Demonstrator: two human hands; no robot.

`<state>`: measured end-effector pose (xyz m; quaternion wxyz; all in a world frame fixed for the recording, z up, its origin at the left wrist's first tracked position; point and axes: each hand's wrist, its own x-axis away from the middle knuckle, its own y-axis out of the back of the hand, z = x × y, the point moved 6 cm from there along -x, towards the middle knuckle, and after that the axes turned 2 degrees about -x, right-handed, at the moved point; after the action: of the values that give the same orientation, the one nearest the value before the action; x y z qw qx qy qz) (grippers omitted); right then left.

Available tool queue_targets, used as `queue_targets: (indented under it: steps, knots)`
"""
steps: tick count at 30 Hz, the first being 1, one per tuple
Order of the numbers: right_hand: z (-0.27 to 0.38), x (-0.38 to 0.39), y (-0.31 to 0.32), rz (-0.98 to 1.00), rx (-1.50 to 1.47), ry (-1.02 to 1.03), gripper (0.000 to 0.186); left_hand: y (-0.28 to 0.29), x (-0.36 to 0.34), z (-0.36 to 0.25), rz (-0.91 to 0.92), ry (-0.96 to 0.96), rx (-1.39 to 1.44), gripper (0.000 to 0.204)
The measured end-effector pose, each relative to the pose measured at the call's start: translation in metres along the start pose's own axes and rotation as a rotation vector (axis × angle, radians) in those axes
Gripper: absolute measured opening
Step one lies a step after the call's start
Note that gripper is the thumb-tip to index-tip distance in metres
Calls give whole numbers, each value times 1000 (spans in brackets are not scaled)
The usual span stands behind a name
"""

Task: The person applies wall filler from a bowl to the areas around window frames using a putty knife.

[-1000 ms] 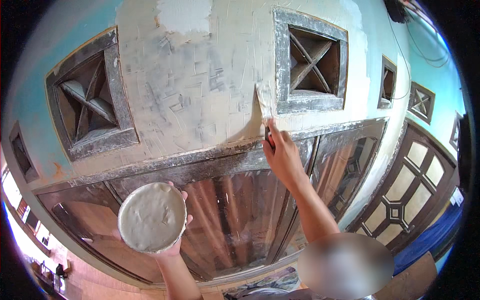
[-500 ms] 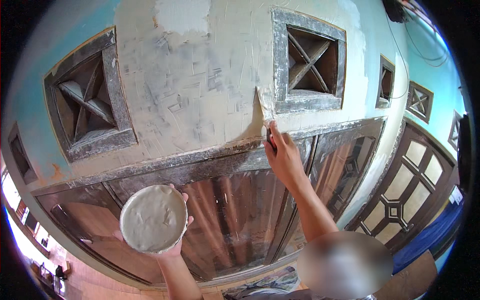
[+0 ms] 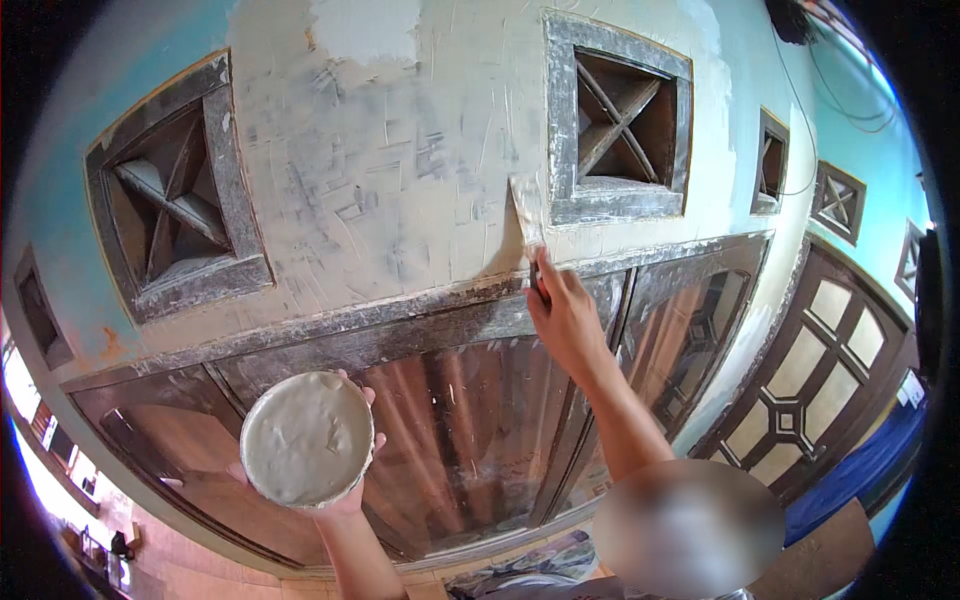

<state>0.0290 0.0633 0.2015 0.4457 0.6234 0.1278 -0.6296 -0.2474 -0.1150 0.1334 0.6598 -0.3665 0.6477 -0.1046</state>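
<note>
Our right hand [image 3: 565, 318] grips the putty knife [image 3: 527, 212], blade flat on the wall [image 3: 400, 180] by the right vent's [image 3: 620, 120] lower left corner, left hand [image 3: 335, 490] cupping a full putty bowl [image 3: 306, 438]; wall between vents looks mostly skimmed, top edge patchy.

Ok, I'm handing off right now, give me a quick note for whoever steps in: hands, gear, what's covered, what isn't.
Right hand: raised, gripping a putty knife, blade flat on the wall beside the right vent frame.
Left hand: holds up a round bowl of pale putty, well filled.
Done: wall between the two vent frames is skimmed, with streaks and scrape marks showing.
Left: teal paint is bare at the far left and right of the right vent. The door frame below is smeared.
</note>
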Motion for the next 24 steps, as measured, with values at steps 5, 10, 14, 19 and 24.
queue_targets:
  steps: [5,10,14,19,24]
  knots:
    - [22,-43,36,-82,-71,-6,64,0,-3,-4,-32,9,13,112]
    - [19,-100,41,-158,46,38,58,-2,-8,10,-35,46,56,112]
    - [9,-36,1,-4,-26,-18,61,0,0,-1,-22,13,28,112]
    - [11,5,5,51,-58,-18,66,8,4,-12,-26,-10,-28,109]
    - [34,-95,49,-131,-84,102,54,3,-7,-2,-31,3,-14,113]
